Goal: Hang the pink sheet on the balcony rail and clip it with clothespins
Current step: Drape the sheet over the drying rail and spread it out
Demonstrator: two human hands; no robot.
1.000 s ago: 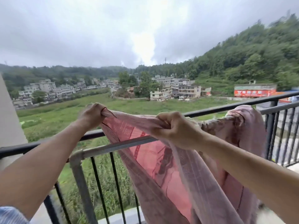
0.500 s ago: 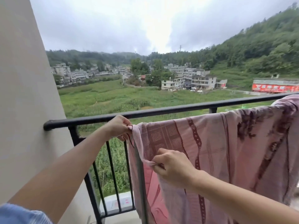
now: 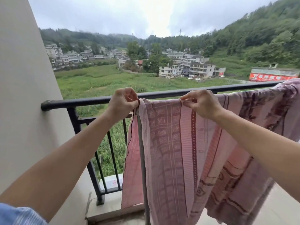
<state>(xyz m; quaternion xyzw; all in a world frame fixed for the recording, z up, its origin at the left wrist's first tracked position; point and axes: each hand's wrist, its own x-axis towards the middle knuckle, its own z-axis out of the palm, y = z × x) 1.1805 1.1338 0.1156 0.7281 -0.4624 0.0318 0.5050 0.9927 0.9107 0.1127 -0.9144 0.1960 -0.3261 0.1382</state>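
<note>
Left fingers pinching pink sheet corner, right fingers pinching its top edge

Soft, even overcast daylight, no hard shadows; wide-angle bending at the edges, distance slightly hazy.

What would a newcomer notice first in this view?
The pink sheet fills the centre and right, hanging along the black rail. The left hand pinches its top left corner, and the right hand pinches the top edge further right. Beyond the rail lie a green field and a village; no clothespins show.
</note>
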